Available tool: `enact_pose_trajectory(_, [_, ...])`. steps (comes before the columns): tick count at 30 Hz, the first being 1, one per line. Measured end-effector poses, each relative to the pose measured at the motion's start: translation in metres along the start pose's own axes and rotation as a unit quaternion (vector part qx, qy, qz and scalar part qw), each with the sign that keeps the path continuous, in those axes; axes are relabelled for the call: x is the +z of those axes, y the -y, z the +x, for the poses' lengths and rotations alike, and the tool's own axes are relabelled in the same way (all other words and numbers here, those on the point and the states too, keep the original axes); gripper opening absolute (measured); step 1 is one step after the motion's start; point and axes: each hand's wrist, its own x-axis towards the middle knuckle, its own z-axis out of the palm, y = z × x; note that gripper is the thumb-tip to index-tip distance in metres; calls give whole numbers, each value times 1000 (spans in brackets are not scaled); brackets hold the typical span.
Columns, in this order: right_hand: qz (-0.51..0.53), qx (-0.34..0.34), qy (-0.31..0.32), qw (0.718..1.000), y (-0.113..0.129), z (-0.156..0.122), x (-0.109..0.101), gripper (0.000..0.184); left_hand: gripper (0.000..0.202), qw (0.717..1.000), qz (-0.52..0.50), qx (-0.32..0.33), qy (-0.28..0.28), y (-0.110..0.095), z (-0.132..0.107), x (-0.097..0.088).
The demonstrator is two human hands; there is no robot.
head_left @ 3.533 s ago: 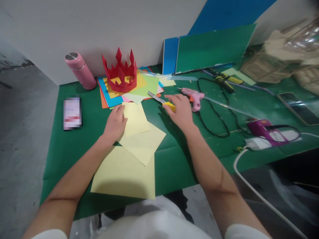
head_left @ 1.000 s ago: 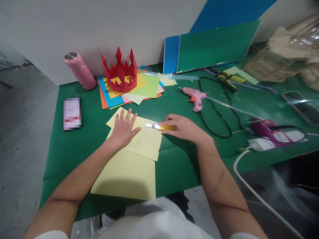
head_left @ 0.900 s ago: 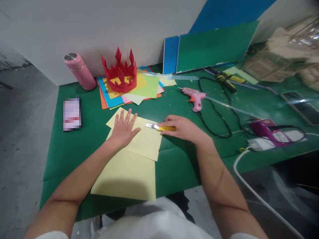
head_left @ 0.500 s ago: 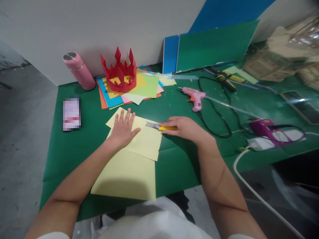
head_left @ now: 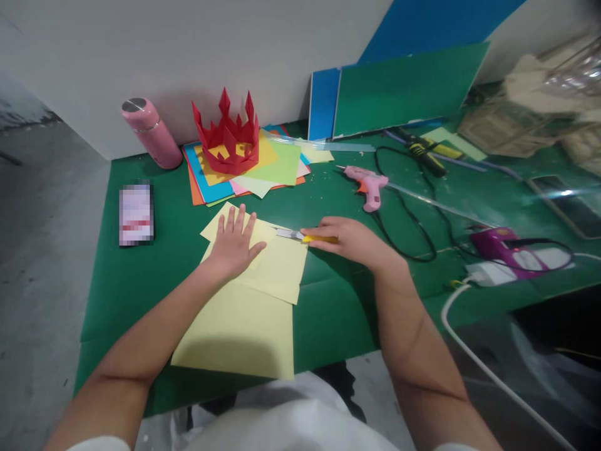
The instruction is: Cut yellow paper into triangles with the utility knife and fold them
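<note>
My left hand (head_left: 235, 247) lies flat with fingers spread on a folded pale yellow sheet of paper (head_left: 279, 272). In my right hand (head_left: 345, 238) is a utility knife (head_left: 320, 239) with a yellow handle, its blade pointing left. The blade lies along the upper right edge of the folded sheet; whether it is between the layers I cannot tell. Under the folded sheet and nearer to me is a second pale yellow sheet (head_left: 239, 341), partly covered by it.
Behind the sheets, a red paper crown (head_left: 230, 156) stands on coloured papers (head_left: 285, 161). A pink bottle (head_left: 154, 138) and a phone (head_left: 136, 214) are at left. At right are a pink glue gun (head_left: 370, 188), its black cord, and a purple power strip (head_left: 500, 250).
The utility knife in my right hand has shifted slightly to the right and away from me along the paper's edge. My left hand stays pressed on the sheet.
</note>
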Motion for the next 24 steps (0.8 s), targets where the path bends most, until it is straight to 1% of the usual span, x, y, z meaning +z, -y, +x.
enact_pose_trajectory(5, [-11,-10,-1,1000,-1,5,3,45,74,1000,-1,-1,6,-1,0,-2])
enact_pose_trajectory(10, [-17,-17,-13,1000,0,11,6,45,73,1000,-5,4,2,1,1,0])
enact_pose_trajectory(13, [-26,-19,-14,999,3,14,7,47,72,1000,-8,7,-3,1,1,1])
enact_pose_trajectory(21, [-61,-21,-33,997,13,29,13,48,73,1000,4,-3,6,-1,1,-3])
enact_pose_trajectory(24, [-56,-26,-34,998,11,27,11,47,74,1000,-1,9,1,-5,-1,-2])
